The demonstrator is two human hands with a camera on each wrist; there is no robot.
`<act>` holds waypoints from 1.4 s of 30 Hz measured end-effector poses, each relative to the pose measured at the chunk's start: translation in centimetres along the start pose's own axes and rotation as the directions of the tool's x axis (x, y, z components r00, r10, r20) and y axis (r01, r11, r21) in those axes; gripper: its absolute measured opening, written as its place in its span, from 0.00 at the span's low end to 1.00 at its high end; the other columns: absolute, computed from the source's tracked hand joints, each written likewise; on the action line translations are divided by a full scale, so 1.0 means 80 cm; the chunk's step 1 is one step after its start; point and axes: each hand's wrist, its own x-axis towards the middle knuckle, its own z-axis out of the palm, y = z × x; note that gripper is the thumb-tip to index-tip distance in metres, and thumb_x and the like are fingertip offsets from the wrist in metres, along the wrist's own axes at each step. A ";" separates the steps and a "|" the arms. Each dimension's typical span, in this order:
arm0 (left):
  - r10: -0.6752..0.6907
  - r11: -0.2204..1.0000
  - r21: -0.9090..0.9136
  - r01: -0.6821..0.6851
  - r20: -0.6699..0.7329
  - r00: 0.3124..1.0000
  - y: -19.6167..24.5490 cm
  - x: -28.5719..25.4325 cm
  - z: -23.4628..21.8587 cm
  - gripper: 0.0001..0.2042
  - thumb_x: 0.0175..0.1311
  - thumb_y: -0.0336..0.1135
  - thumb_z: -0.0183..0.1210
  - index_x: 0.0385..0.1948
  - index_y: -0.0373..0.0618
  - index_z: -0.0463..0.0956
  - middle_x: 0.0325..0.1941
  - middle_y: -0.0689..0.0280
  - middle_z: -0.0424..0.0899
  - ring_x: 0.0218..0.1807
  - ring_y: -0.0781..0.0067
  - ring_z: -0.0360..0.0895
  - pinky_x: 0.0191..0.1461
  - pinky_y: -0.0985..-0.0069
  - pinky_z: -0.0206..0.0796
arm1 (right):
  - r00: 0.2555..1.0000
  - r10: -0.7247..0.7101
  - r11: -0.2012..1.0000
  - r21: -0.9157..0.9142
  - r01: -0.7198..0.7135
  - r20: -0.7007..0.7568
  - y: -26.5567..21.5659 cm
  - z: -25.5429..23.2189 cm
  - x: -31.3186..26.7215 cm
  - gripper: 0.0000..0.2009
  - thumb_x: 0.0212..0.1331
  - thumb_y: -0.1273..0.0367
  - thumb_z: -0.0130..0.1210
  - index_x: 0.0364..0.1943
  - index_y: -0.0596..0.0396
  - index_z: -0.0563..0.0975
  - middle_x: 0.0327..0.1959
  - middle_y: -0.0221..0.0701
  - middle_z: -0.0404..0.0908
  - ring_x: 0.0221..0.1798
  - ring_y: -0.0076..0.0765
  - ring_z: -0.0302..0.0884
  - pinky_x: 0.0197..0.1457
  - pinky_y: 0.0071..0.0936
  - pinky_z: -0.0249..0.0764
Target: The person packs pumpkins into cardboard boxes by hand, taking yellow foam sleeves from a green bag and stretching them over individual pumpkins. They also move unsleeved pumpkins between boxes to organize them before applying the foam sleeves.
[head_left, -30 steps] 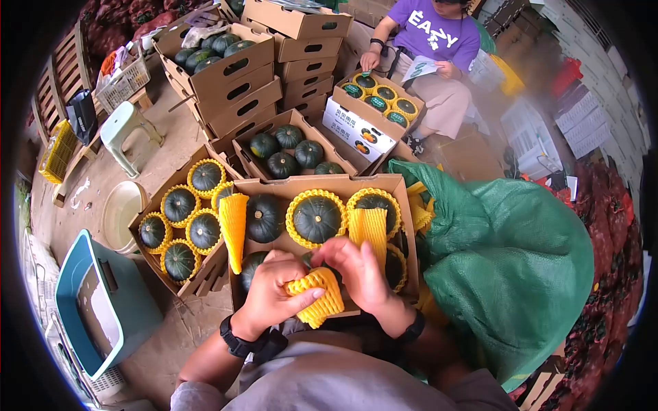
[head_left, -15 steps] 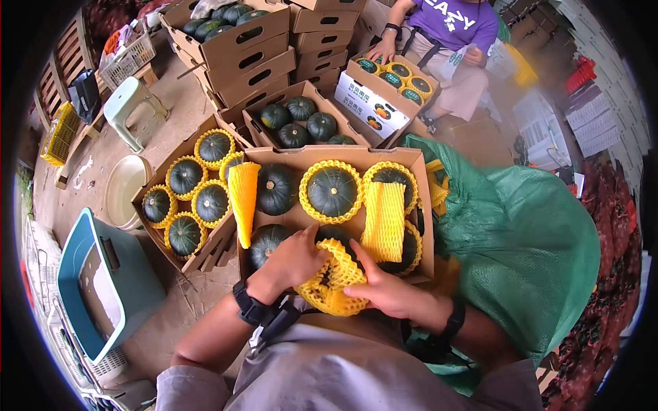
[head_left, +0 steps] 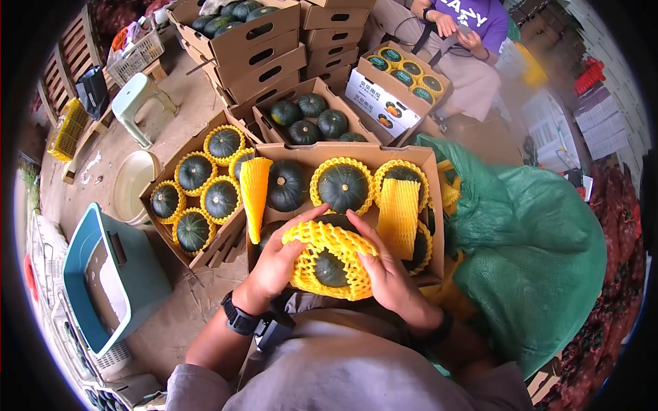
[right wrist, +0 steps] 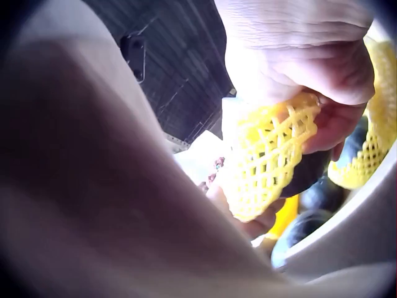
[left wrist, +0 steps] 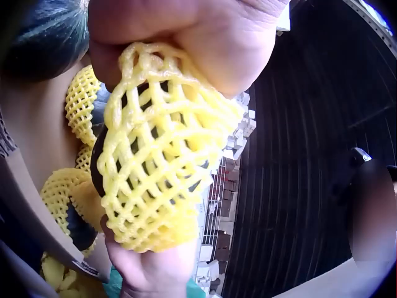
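Between both hands, a dark green pumpkin [head_left: 330, 268] shows through a yellow foam net [head_left: 329, 240] stretched around it. The left hand [head_left: 275, 264] grips its left side and the right hand [head_left: 392, 274] its right side, thumbs on the net. In the left wrist view the net [left wrist: 161, 155] covers most of the pumpkin; the right wrist view shows the net [right wrist: 263, 155] under the right palm [right wrist: 316, 68]. Just beyond is a carton [head_left: 295, 154] with netted pumpkins, a bare pumpkin [head_left: 286, 185], a folded net [head_left: 398, 216] and a cone-shaped net [head_left: 254, 198].
A carton of netted pumpkins [head_left: 194, 171] stands at the left, beside a blue tub [head_left: 147, 294]. A green sack [head_left: 528, 253] bulges at the right. Farther back are a carton of bare pumpkins [head_left: 303, 132], stacked cartons [head_left: 264, 61] and a seated person [head_left: 466, 68].
The net, bunched in the hands earlier, is now spread around a pumpkin held between them. The seated person's hand has left the far carton, and both that person's hands are together.
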 end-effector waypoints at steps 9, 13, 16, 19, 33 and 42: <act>-0.063 0.948 -0.318 0.034 -0.082 0.995 0.000 0.004 0.024 0.26 0.71 0.48 0.42 0.62 0.38 0.63 0.52 0.57 0.77 0.53 0.68 0.75 0.58 0.73 0.66 | 0.879 0.443 0.700 0.680 -0.216 -0.178 0.000 0.004 0.015 0.19 0.69 0.58 0.43 0.48 0.60 0.75 0.44 0.34 0.81 0.46 0.30 0.79 0.53 0.30 0.74; -0.296 0.954 0.073 0.290 0.092 0.951 0.000 0.005 0.002 0.32 0.71 0.59 0.36 0.68 0.46 0.54 0.61 0.59 0.68 0.62 0.69 0.66 0.65 0.72 0.57 | 0.969 0.034 0.920 0.387 0.065 -0.246 -0.007 -0.015 0.013 0.19 0.71 0.57 0.39 0.41 0.60 0.74 0.39 0.35 0.80 0.42 0.33 0.78 0.51 0.30 0.72; -0.120 0.988 0.104 0.117 0.022 0.992 0.006 0.000 0.014 0.30 0.71 0.52 0.45 0.69 0.45 0.54 0.63 0.59 0.68 0.63 0.71 0.65 0.67 0.74 0.55 | 0.870 0.092 0.940 0.331 0.084 -0.484 -0.001 -0.009 0.022 0.10 0.65 0.68 0.53 0.42 0.61 0.73 0.37 0.30 0.77 0.44 0.25 0.73 0.52 0.22 0.68; 0.156 0.952 0.294 -0.088 -0.214 0.964 0.009 0.000 0.028 0.28 0.70 0.42 0.51 0.68 0.43 0.54 0.62 0.59 0.69 0.63 0.72 0.65 0.66 0.75 0.56 | 0.950 0.290 0.709 0.693 -0.132 -0.115 -0.013 0.009 0.023 0.24 0.61 0.71 0.56 0.61 0.58 0.64 0.60 0.34 0.65 0.61 0.27 0.63 0.64 0.26 0.61; -0.160 0.897 -0.424 0.126 -0.045 0.986 -0.022 -0.038 -0.001 0.34 0.63 0.47 0.57 0.67 0.49 0.50 0.69 0.62 0.58 0.68 0.64 0.60 0.71 0.64 0.52 | 0.921 -0.222 0.703 -0.601 0.379 0.321 -0.033 0.011 0.024 0.51 0.39 0.55 0.72 0.70 0.47 0.53 0.72 0.55 0.37 0.72 0.65 0.45 0.69 0.50 0.54; 0.566 0.364 0.931 0.035 -0.251 0.785 0.039 -0.002 -0.052 0.27 0.58 0.36 0.62 0.60 0.39 0.64 0.42 0.59 0.75 0.44 0.60 0.74 0.48 0.69 0.68 | 0.918 -0.161 0.845 -0.430 0.318 0.362 0.011 -0.028 0.034 0.44 0.31 0.60 0.73 0.61 0.39 0.66 0.59 0.47 0.59 0.63 0.57 0.60 0.67 0.44 0.59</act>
